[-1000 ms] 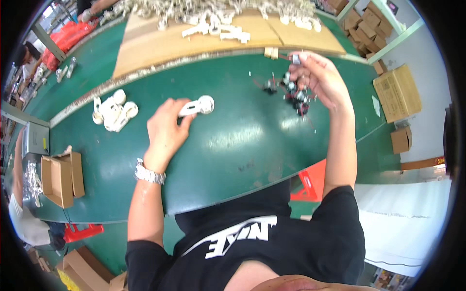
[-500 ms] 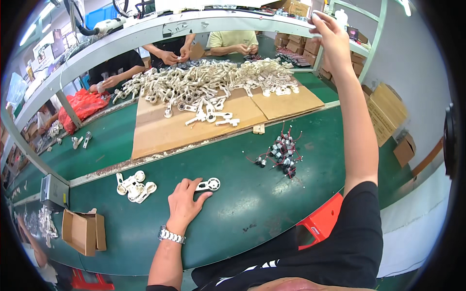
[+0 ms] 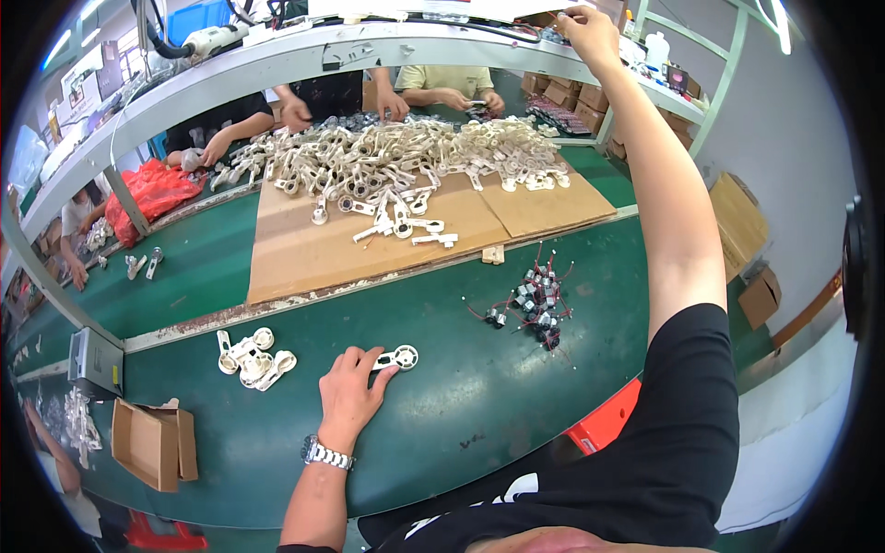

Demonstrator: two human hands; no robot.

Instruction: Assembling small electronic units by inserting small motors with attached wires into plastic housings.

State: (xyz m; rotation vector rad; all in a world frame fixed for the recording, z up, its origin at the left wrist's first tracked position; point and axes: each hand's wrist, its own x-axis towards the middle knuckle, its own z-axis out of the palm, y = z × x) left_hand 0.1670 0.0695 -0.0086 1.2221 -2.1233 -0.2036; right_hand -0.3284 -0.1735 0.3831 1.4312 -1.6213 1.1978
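Observation:
My left hand point(image 3: 350, 392) rests on the green bench, with thumb and fingers closed on the handle end of a white plastic housing point(image 3: 404, 358) that has a round ring head. Up at the overhead shelf, my right hand point(image 3: 592, 39) is stretched far forward with its fingertips pinched together; what they hold, if anything, is too small to make out. To the left of my left hand lies a small group of similar white plastic housings point(image 3: 253, 358). A pile of small motors point(image 3: 539, 300) with red and dark wires sits on the bench to the right.
A big heap of white housings point(image 3: 387, 157) covers cardboard sheets point(image 3: 323, 253) across the bench. An open cardboard box point(image 3: 147, 447) and a grey metal box point(image 3: 96, 362) stand at left. The shelf beam point(image 3: 277, 57) spans overhead. Co-workers' hands point(image 3: 392, 103) work beyond the heap.
My right hand has moved left along the shelf, fingers pinched. My left hand stays on the housing. Across the bench, the co-workers' hands have shifted.

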